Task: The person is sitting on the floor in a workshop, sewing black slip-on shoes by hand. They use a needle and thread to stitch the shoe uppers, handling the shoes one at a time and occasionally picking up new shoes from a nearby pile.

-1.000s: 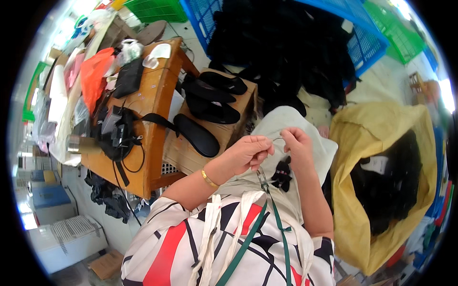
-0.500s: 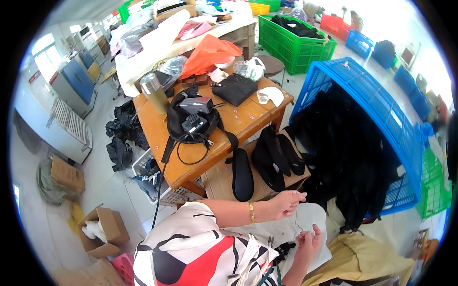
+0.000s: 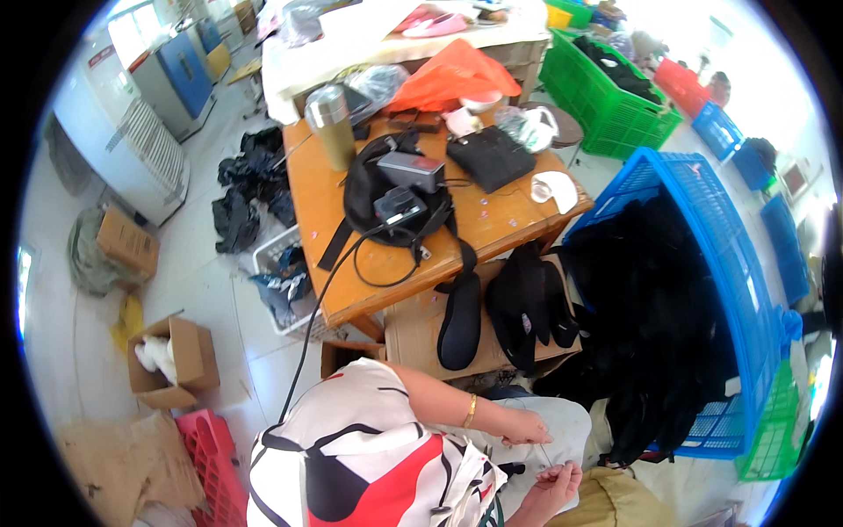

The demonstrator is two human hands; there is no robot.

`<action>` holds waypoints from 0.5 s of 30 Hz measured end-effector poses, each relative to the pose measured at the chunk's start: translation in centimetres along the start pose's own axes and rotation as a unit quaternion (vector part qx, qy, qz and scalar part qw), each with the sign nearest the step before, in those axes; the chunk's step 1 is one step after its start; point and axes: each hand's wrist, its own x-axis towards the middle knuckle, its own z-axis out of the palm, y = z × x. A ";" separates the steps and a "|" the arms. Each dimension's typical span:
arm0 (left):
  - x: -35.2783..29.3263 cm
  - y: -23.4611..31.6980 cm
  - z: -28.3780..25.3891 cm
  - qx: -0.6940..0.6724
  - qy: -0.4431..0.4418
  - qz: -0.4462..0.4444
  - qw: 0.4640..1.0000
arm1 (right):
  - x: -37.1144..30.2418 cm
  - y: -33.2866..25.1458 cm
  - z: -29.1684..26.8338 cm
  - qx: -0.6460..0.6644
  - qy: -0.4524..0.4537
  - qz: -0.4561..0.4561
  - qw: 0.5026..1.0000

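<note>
The left hand [image 3: 525, 428] pinches a strand [image 3: 546, 455], which a loose grip could drop; I can't tell what the right hand [image 3: 558, 485] holds.

Off-white lap cloth [image 3: 569, 423], gold bracelet [image 3: 471, 410], white garment [image 3: 351, 448] with red and black shapes, orange-brown table [image 3: 505, 230]

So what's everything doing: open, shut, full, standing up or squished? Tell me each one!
Left hand, pinched shut on a thin strand
Right hand, pinched at the strand's other end
Gold flask, standing, top on
Orange plastic bag, crumpled
Black pouch, lying flat
Large blue crate, loaded with black pieces
Upper green crate, holding black pieces
Lower-left cardboard box, open, white item inside
</note>
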 end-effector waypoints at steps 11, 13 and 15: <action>-1.0 1.0 1.1 -0.026 0.072 0.117 0.990 | -1.9 -0.4 -0.2 -0.147 0.027 0.055 0.987; -1.6 1.8 2.0 0.008 0.007 0.115 0.993 | -2.9 -1.5 2.7 -0.140 0.039 0.064 0.987; -1.3 1.5 2.4 0.008 -0.010 0.106 0.994 | -3.4 -2.7 5.0 -0.112 0.053 0.086 0.989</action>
